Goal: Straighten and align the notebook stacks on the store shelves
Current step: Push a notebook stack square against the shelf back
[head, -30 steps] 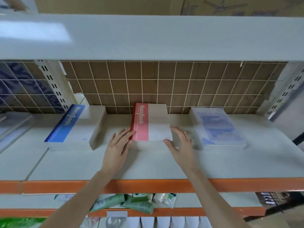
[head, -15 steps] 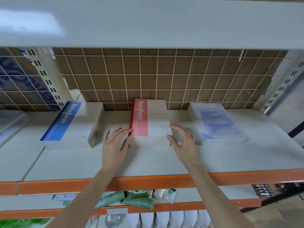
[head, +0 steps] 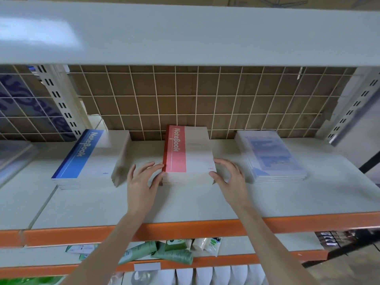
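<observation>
Item 1: red notebook stack (head: 188,155), centre of the grey shelf (head: 205,204), between the blue notebook stack (head: 86,159) on its left and the wrapped pale-blue stack (head: 271,157) on its right; its far edge sits near the wire grid back panel (head: 185,99). Condition: top cover roughly square to the shelf front; lower copies show slightly stepped edges at the near left corner.

Item 2: left hand (head: 141,182), at the stack's near left corner. Fingers spread and nearly straight, tips touching the spine side; thumb against the lower left edge. No curl round the stack.

Item 3: right hand (head: 228,175), at the near right corner. Fingers gently bent along the right side, thumb pressed to the front edge (a bracing cup, not a firm grip, as far as can be told).

Step in hand, as judged: squaring the red stack. Recommended handling: press both sides inward evenly with flat palms, then tap the front edge so all copies sit flush; keep the stack flat on the shelf and parallel to the orange front rail (head: 185,227). Uneven pressure risks skewing the top copies. The blue stack, angled on the shelf, looks due for attention afterwards.
</observation>
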### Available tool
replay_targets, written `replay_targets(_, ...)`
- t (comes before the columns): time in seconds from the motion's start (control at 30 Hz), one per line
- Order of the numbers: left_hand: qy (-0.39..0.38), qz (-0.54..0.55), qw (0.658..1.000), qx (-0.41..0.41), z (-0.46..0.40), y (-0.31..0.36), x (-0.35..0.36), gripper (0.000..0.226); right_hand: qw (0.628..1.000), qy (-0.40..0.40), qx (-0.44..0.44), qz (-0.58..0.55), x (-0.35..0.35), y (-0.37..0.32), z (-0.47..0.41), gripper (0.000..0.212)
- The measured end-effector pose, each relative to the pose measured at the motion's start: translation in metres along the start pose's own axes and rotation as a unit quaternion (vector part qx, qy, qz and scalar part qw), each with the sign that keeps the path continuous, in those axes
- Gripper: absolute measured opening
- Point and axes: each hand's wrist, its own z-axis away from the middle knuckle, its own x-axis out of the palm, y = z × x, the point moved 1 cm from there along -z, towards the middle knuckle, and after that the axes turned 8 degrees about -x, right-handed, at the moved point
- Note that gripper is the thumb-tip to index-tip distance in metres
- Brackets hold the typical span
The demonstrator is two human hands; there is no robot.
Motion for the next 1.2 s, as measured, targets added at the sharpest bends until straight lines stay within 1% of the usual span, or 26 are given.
replay_targets(0.3,-0.006,-0.013,1.000,-0.007,0.0000,-0.0002,-0.0004,0.023,1.000,-0.008,-0.003,-0.015,-0.0014,0.0011,0.0012,0.041)
replay_targets(0.67,-0.001,-0.044,0.999,0.010,0.0013,-0.0003,-0.0008,0.021,0.999,-0.030,0.019,-0.035,-0.0029,0.0030,0.0027,0.035)
replay_targets(0.83,-0.007,-0.064,0.997,0.036,0.0024,0.0033,-0.0012,0.026,0.999,-0.041,0.018,0.003,-0.0006,0.0017,0.0052,0.035)
replay_targets(0.93,-0.010,-0.077,0.996,0.043,0.0024,0.0038,0.0008,0.028,0.999,-0.043,0.014,0.028,0.0010,0.0043,0.0051,0.039)
replay_targets(1.13,-0.013,-0.089,0.995,0.037,0.0025,0.0007,0.0021,0.028,0.998,-0.050,0.024,0.022,0.0021,0.0075,0.0029,0.040)
replay_targets(1.2,-0.013,-0.094,0.995,0.034,0.0029,0.0034,0.0004,0.027,0.998,-0.048,0.025,0.022,0.0014,0.0060,0.0030,0.044)
